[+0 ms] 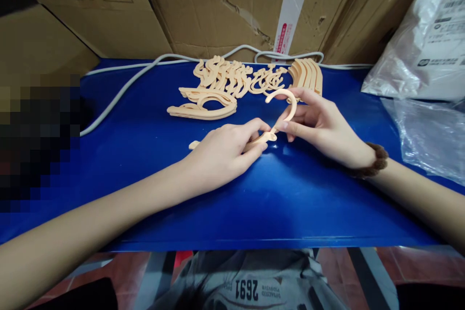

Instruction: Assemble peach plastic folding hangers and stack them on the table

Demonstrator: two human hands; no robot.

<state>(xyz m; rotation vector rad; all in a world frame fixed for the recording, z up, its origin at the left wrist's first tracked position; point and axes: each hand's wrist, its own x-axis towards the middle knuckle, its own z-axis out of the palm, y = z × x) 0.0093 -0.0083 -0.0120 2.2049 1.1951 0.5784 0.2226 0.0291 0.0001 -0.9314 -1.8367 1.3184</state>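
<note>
My left hand (228, 152) is closed around a cream plastic hanger arm (256, 143), whose far tip shows beyond the wrist. Between the thumb and fingers of my right hand (312, 118) is a curved cream hanger hook (291, 102), its open curve facing left. The lower end of the hook meets the end of the arm; whether the two are joined, I cannot tell. Both pieces are held just over the blue table (276, 203). Behind my left hand lie several folded hangers (218, 114), stacked together.
At the back sit a pile of wavy cream hanger parts (221, 75), loose hooks (268, 80) and a row of curved arms (307, 73). A white cable (123, 89) runs along cardboard boxes (218, 9). Clear plastic packaging (421, 72) lies at the right.
</note>
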